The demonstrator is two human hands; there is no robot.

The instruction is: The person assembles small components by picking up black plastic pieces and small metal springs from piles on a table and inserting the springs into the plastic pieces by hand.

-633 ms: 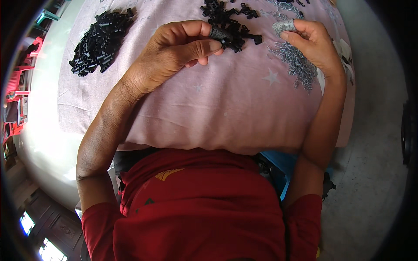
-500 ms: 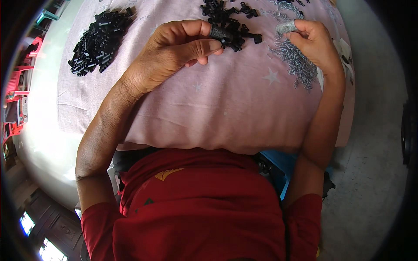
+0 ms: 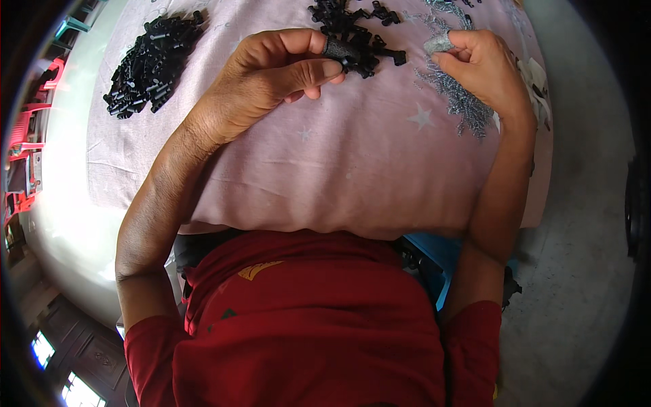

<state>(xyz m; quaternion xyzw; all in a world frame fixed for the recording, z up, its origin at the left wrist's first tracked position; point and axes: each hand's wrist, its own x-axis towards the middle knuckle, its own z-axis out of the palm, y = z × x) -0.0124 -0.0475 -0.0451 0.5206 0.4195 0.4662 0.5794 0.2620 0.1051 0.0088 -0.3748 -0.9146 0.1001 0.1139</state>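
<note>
My left hand [image 3: 281, 74] is closed in a pinch, a dark wrap on its index fingertip. Between thumb and finger sits a small black plastic part [image 3: 348, 62], partly hidden by the fingers. Just beyond it lies a loose heap of black plastic parts [image 3: 342, 20]. My right hand [image 3: 485, 68] has a light grey wrap [image 3: 439, 43] on a fingertip and pinches over a spread of small grey metal springs [image 3: 464, 102]. Whatever its fingertips hold is too small to make out.
A large pile of short black tubular parts [image 3: 152, 64] lies at the left of the table. The pink cloth [image 3: 325, 163] with pale stars covers the tabletop. Red chairs [image 3: 24, 129] stand far left, and a blue seat [image 3: 434, 261] shows below the table's edge.
My right hand has shifted slightly left and its fingers have drawn closer together over the springs. My left hand keeps its pinch on the black part almost unmoved.
</note>
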